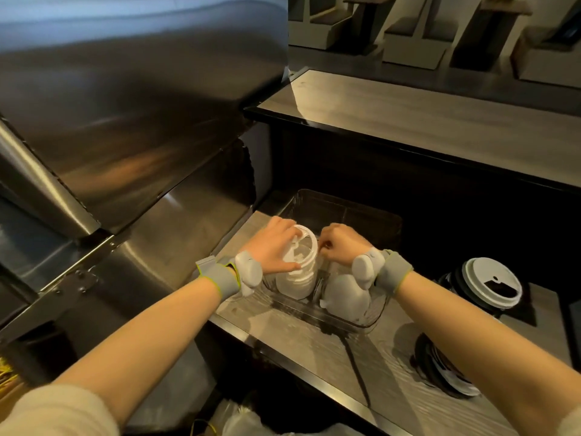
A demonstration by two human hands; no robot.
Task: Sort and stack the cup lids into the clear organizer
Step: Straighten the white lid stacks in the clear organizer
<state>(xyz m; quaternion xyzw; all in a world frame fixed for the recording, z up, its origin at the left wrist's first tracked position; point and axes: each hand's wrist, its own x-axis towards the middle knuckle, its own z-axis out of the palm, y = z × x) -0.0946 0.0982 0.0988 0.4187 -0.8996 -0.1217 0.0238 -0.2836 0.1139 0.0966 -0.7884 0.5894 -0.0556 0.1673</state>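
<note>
Lower centre of frame: left hand [272, 251] clasps the white lid stack [297, 278] standing in the left compartment of the clear organizer [352, 322] on the desk [314, 350]; right hand [341, 243] is curled alongside, its grasp unclear. Advisable: align the rims, then seat the stack evenly

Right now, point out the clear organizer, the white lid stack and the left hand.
clear organizer [342, 320]: head view, near wall.
white lid stack [297, 283]: head view, lower side.
left hand [273, 247]: head view, back of hand.

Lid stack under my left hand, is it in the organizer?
In: the lid stack sits within the clear organizer's walls, left hand gripping its top.
</note>
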